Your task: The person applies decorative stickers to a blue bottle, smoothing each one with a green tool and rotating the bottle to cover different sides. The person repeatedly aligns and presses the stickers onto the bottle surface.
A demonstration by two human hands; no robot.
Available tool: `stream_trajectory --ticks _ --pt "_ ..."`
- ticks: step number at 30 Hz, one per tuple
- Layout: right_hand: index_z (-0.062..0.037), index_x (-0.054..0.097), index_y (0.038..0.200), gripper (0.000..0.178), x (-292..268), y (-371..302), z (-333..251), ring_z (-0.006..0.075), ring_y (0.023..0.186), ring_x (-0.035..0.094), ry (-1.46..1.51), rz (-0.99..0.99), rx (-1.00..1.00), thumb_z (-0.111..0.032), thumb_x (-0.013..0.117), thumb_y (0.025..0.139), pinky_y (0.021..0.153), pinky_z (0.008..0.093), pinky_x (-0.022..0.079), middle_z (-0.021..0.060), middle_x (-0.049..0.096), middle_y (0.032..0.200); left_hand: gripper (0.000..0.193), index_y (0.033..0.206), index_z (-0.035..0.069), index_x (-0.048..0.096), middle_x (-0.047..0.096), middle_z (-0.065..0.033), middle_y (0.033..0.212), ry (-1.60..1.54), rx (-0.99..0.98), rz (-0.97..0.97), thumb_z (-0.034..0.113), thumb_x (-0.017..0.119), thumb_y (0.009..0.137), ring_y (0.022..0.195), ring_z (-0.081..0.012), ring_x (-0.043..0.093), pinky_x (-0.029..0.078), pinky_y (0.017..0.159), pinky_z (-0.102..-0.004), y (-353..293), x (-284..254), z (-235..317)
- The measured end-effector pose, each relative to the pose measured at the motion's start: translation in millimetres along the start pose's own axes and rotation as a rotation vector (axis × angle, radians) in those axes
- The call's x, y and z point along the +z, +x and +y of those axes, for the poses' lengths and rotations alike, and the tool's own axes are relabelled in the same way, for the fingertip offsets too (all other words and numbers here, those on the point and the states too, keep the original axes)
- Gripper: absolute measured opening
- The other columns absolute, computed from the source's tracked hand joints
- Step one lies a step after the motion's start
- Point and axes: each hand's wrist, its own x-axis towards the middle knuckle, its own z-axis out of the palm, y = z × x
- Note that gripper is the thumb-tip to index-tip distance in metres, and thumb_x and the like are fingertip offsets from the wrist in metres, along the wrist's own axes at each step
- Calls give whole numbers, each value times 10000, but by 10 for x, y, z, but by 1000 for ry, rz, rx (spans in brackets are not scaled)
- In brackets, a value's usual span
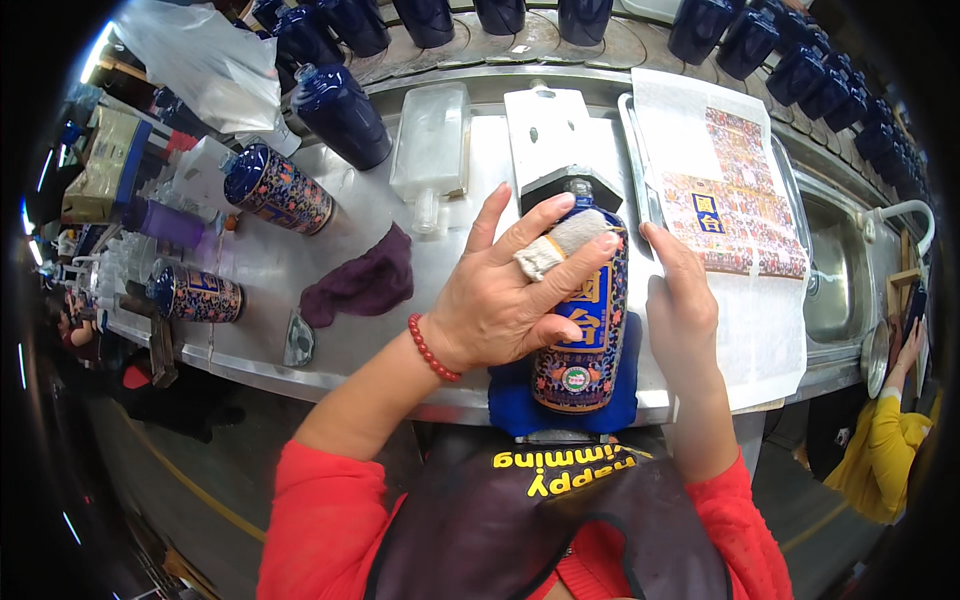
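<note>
A dark blue bottle point(578, 340) with a colourful floral wrap and gold characters leans in front of me, its neck away from me. It rests on a blue cloth pad point(508, 395) and against a pale metal stand point(548, 140). My left hand point(490, 300) lies over the bottle's upper left side, fingers spread. One finger wears a whitish cloth wrap point(575, 242). Right of the bottle, my right hand point(686, 295) has its fingers bent together at the left edge of a printed decal sheet point(690, 240). Whatever those fingertips pinch is hidden.
Left on the metal bench are a purple cloth point(365, 280), decorated bottles point(280, 190) point(200, 295), a plain blue bottle point(345, 118) and a clear glass bottle point(430, 145). Blue bottles line the conveyor point(620, 45) behind. A sink point(835, 270) and another person's yellow sleeve point(880, 455) are at right.
</note>
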Motion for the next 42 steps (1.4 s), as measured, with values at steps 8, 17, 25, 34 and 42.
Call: stream_trajectory --ticks 8,17,25,34,42 --pt "-28 582 1420 632 74 -2 -12 369 1232 573 58 -82 -52 177 509 827 1067 418 450 203 599 1348 622 1457 155 588 696 -64 1302 -55 -16 0 585 434 1034 1361 -302 531 189 1228 -576 82 -25 -57" --pt "-37 594 1421 671 161 -35 33 351 1235 561 85 -68 -39 197 492 800 1068 408 446 194 588 1374 731 1479 -98 462 614 -255 1388 -362 -325 262 511 320 1100 1308 -377 599 211 1235 -517 -305 257 109" --pt "-21 573 1430 676 189 -75 115 354 1286 564 76 -76 -26 212 480 803 1097 415 433 210 599 1383 743 1500 -117 411 581 -295 1410 -497 -453 345 501 284 1109 1329 -368 580 281 1213 -488 -366 407 155" --pt "-22 592 1256 367 -126 44 147 151 885 678 4 -45 -31 58 664 905 754 287 541 115 705 1056 1020 1549 -85 321 485 -294 1489 -465 -477 103 745 417 964 1448 -469 382 152 1209 -609 -737 332 341" --pt "-73 700 928 187 -376 660 -436 242 757 597 124 -552 -569 -77 785 762 695 379 446 48 611 850 1093 1541 -52 360 503 -245 1470 -50 -452 13 572 795 757 1466 -496 326 88 1187 -692 -795 193 619"
